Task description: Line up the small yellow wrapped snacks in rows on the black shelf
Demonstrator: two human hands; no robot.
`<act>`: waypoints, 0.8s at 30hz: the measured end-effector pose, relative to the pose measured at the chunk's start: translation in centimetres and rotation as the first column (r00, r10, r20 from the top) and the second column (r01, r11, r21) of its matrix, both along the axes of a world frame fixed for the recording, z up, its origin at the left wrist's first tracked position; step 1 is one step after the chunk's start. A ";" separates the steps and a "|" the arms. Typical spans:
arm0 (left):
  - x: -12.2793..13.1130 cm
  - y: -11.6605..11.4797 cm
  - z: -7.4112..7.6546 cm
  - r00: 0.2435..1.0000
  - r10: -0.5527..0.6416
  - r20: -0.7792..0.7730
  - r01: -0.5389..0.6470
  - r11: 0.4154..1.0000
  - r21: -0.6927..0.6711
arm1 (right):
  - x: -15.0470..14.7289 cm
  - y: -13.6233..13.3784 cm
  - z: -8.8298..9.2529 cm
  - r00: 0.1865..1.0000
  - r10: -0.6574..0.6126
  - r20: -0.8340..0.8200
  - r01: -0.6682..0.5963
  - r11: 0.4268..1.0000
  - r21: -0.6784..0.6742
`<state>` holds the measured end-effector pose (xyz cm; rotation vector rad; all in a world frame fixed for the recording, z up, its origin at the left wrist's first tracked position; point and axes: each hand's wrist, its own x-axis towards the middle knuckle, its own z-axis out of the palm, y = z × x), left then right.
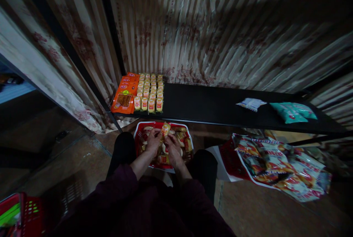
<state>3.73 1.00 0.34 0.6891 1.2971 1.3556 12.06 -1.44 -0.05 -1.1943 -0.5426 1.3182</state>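
- Corrugated, stained sheet wall (220, 27) backs a low black shelf (209, 104); light is dim.
- Item in hand: small yellow packet (165, 129), upright, just above the red basket (143, 128), between both hands.
- Person's left hand (153, 141) pinches the packet from 9 o'clock.
- Person's right hand (173, 148), fingers curled, meets its lower edge at 5 o'clock; whether it grips cannot be told.
- Basket holds more packets and sits on the floor between the knees.
- At 11 o'clock of the basket, on the shelf: rows of yellow packets (150, 92) beside orange packs (125, 93).
- At 2 o'clock, on the shelf: white pack (250, 104), teal pack (293, 112).
- At 3 o'clock, on the floor: heap of printed bags (281, 167).
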 end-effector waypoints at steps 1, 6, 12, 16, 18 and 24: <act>0.2 0.0 0.0 1.000 0.005 -0.003 -0.005 1.000 0.001 | 0.0 0.0 -0.1 0.999 -0.007 0.031 0.006 1.000 0.011; 0.5 -0.4 0.6 0.998 -0.062 0.013 0.062 0.997 -0.035 | 0.4 0.3 -0.9 0.974 -0.086 0.210 0.072 0.995 0.071; 0.4 -0.8 0.8 0.995 -0.081 0.051 0.086 0.991 -0.101 | 0.7 0.4 -1.0 0.907 -0.097 0.410 0.040 0.989 0.143; 0.5 -0.9 0.9 0.987 -0.076 0.142 0.093 0.988 -0.123 | 0.4 0.0 0.0 0.922 -0.081 0.379 0.023 0.988 0.155; 0.6 -1.0 1.0 0.979 -0.072 0.192 0.099 0.986 -0.137 | 0.3 -0.2 0.3 0.933 -0.079 0.351 0.027 0.988 0.151; 0.5 -1.0 1.1 0.964 -0.062 0.260 0.107 0.981 -0.162 | 0.1 -0.4 0.3 0.946 -0.054 0.321 0.001 0.987 0.162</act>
